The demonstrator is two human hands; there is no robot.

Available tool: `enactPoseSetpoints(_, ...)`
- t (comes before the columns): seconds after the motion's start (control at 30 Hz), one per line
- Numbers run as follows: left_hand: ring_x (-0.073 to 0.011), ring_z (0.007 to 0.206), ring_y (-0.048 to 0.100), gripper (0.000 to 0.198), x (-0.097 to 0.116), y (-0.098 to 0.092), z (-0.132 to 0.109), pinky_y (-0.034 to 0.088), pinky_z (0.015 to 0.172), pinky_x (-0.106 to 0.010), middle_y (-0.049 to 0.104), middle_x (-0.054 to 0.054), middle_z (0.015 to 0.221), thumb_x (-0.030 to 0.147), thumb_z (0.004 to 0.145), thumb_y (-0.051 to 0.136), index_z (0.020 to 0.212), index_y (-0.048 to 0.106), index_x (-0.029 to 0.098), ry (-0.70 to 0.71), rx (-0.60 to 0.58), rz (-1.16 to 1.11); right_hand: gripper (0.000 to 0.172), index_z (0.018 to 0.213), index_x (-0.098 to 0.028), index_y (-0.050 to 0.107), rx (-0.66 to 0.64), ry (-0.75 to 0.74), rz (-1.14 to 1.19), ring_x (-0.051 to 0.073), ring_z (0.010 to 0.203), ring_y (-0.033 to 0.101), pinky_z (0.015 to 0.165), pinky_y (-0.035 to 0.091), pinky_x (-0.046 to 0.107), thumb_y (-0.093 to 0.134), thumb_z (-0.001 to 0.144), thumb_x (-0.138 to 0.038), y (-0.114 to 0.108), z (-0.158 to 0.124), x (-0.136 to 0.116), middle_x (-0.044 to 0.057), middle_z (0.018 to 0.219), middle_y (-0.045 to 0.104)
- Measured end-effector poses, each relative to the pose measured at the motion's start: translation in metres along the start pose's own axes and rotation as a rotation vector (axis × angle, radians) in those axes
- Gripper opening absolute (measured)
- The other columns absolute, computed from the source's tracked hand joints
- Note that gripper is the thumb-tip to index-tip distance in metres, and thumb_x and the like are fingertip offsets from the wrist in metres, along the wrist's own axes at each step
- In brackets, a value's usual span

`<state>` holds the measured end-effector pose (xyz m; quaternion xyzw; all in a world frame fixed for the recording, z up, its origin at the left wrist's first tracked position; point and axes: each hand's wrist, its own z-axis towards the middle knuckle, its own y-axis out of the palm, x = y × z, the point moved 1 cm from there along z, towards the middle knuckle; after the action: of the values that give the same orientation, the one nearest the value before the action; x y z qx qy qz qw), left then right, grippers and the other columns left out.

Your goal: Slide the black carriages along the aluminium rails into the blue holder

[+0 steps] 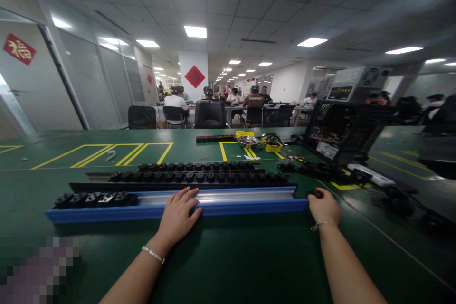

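A long blue rail with a silvery inner channel lies across the bench in front of me. Several black socket-like modules sit in its left end. My left hand rests flat over the rail's middle, fingers stretched out and thumb apart along the near side. At the rail's right end, my right hand is closed around a small black module, mostly covered by the fingers. Behind the blue rail lie a black rail filled with similar modules and another such row.
On the right stand an open computer case and power supplies, with loose black parts and cables nearby. A metal bowl sits farther back on the green bench. Other people sit at distant tables.
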<state>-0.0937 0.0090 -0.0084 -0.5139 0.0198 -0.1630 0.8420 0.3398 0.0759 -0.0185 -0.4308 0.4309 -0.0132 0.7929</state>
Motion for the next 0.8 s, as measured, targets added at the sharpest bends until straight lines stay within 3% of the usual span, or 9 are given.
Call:
enactPoseSetpoints(0.23, -0.0250, 0.125, 0.041, 0.021, 0.000, 0.000, 0.000, 0.034, 0.101, -0.047, 0.054, 0.002, 0.129, 0.039, 0.081, 0.049, 0.088, 0.066, 0.029, -0.002, -0.001, -0.004, 0.049, 0.111, -0.019, 0.060, -0.008, 0.089, -0.056, 0.030, 0.089, 0.058, 0.074, 0.046, 0.040, 0.051, 0.066, -0.036, 0.004, 0.020, 0.031, 0.013, 0.101, 0.064)
enactPoseSetpoints(0.4, -0.0249, 0.125, 0.040, 0.022, -0.001, 0.001, -0.001, 0.034, 0.101, -0.047, 0.053, 0.003, 0.130, 0.041, 0.082, 0.048, 0.092, 0.065, 0.031, 0.000, 0.000, -0.005, 0.051, 0.115, -0.021, 0.059, 0.005, 0.164, -0.094, 0.035, 0.102, 0.053, 0.078, 0.045, 0.045, 0.051, 0.066, -0.033, 0.004, 0.019, 0.033, 0.015, 0.102, 0.063)
enactPoseSetpoints(0.5, -0.0241, 0.125, 0.040, 0.026, -0.002, 0.001, -0.002, 0.033, 0.101, -0.046, 0.054, 0.003, 0.129, 0.041, 0.084, 0.045, 0.101, 0.063, 0.033, -0.003, 0.005, -0.018, 0.056, 0.124, -0.021, 0.052, 0.021, 0.167, -0.091, 0.037, 0.109, 0.049, 0.083, 0.042, 0.048, 0.048, 0.068, -0.030, 0.002, 0.016, 0.032, 0.016, 0.116, 0.057)
enactPoseSetpoints(0.63, -0.0231, 0.124, 0.040, 0.029, -0.005, -0.002, -0.002, 0.034, 0.100, -0.042, 0.057, 0.001, 0.125, 0.039, 0.086, 0.041, 0.105, 0.061, 0.030, -0.033, 0.081, -0.031, 0.055, 0.124, -0.015, 0.049, 0.154, 0.148, -0.049, 0.037, 0.114, 0.045, 0.088, 0.038, 0.049, 0.045, 0.072, -0.033, -0.006, 0.008, 0.020, 0.019, 0.128, 0.048)
enactPoseSetpoints(0.67, -0.0233, 0.123, 0.041, 0.029, -0.006, -0.003, -0.002, 0.034, 0.100, -0.042, 0.057, 0.000, 0.124, 0.038, 0.086, 0.041, 0.105, 0.061, 0.029, -0.058, 0.121, -0.019, 0.052, 0.122, -0.013, 0.050, 0.223, 0.118, -0.030, 0.036, 0.114, 0.044, 0.090, 0.037, 0.049, 0.043, 0.074, -0.032, -0.009, 0.004, 0.013, 0.019, 0.127, 0.048)
enactPoseSetpoints(0.73, -0.0244, 0.123, 0.040, 0.030, -0.011, -0.007, -0.002, 0.032, 0.101, -0.042, 0.058, -0.003, 0.122, 0.036, 0.086, 0.041, 0.106, 0.060, 0.026, -0.152, 0.228, 0.028, 0.042, 0.113, -0.011, 0.054, 0.306, -0.094, 0.000, 0.031, 0.111, 0.047, 0.092, 0.035, 0.044, 0.039, 0.077, -0.028, -0.012, -0.007, -0.006, 0.018, 0.117, 0.055)
enactPoseSetpoints(0.8, -0.0260, 0.125, 0.037, 0.031, -0.019, -0.013, -0.003, 0.029, 0.102, -0.044, 0.055, -0.006, 0.124, 0.034, 0.085, 0.041, 0.108, 0.059, 0.024, -0.298, 0.357, 0.083, 0.032, 0.100, -0.012, 0.058, 0.267, -0.375, 0.040, 0.026, 0.105, 0.050, 0.093, 0.034, 0.039, 0.037, 0.081, -0.027, -0.009, -0.024, -0.028, 0.015, 0.105, 0.060)
